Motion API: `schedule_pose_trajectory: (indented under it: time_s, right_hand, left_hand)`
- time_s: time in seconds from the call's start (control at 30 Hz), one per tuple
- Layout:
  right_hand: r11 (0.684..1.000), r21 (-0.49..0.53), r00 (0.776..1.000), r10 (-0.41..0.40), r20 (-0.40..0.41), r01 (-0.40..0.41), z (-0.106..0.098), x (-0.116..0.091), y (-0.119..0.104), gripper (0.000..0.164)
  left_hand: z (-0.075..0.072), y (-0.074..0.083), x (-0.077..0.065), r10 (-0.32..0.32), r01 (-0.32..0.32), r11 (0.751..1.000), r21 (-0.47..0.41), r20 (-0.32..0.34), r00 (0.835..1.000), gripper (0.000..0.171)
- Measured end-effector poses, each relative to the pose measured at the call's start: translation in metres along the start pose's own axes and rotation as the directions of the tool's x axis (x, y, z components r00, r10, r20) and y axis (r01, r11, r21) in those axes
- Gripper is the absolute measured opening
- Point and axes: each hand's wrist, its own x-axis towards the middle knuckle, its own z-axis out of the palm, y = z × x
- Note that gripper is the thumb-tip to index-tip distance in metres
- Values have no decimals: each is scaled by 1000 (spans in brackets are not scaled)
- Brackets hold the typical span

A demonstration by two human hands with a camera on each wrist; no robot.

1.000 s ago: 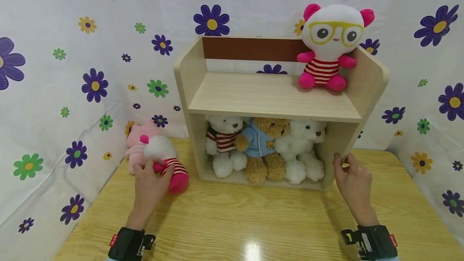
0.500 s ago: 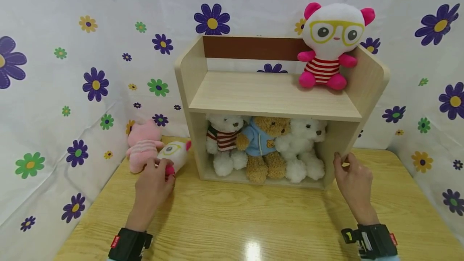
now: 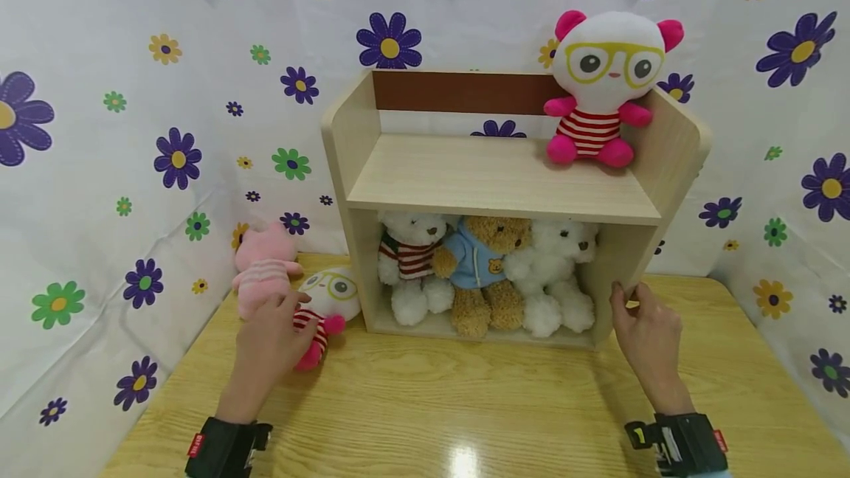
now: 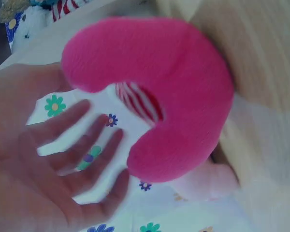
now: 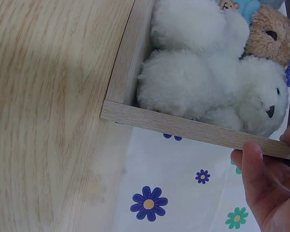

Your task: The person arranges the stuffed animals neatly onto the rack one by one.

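A panda plush (image 3: 330,293) with yellow glasses, pink limbs and a red-striped body lies tilted on the table, its head by the shelf's left side. My left hand (image 3: 268,345) is at its striped body, partly covering it. In the left wrist view, the fingers (image 4: 94,154) are spread and relaxed, with the thumb by one foot of the panda's pink legs (image 4: 193,96). My right hand (image 3: 651,334) holds the right side edge of the wooden shelf (image 3: 505,175) between thumb and curled fingers; the right wrist view shows the shelf edge (image 5: 183,126) under the fingertips.
A pink plush (image 3: 265,260) stands behind the left hand. A larger panda plush (image 3: 591,87) sits on the shelf's top right. Below are a striped-sweater white bear (image 3: 415,260), a brown bear (image 3: 478,264) in blue, and a white bear (image 3: 554,279). A flowered cloth (image 3: 153,227) hangs behind.
The small panda plush has turned: its glasses now face up and its head lies farther right, near the shelf. My left hand has shifted slightly left, with fingers spread. My right hand stays put.
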Motion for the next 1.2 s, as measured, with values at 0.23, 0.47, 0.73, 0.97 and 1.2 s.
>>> schedule_pose_trajectory:
  time_s: [0.23, 0.47, 0.73, 0.97, 1.2]
  right_hand:
    - [1000, -17, 1000, -3, 0, 3, 0, 0, 0, 16]
    - [1000, -19, 1000, -10, -4, 10, 0, 0, 1, 15]
    - [1000, -18, 1000, -13, -15, 13, 1, -1, 0, 18]
    - [1000, -10, 1000, 9, -14, -10, 1, 0, 0, 20]
    - [1000, -24, 1000, 7, -8, -8, 1, -1, 0, 21]
  left_hand:
    - [-5, -3, 0, -93, 84, 995, 61, 171, 981, 55]
    - [-3, -1, 10, -104, 86, 993, 83, 245, 964, 50]
    - [-3, 0, 24, -143, 68, 978, 197, 396, 907, 52]
    - [-2, 1, 29, -200, 105, 969, 222, 467, 862, 59]
    - [24, -28, 33, -149, 92, 982, 167, 374, 915, 59]
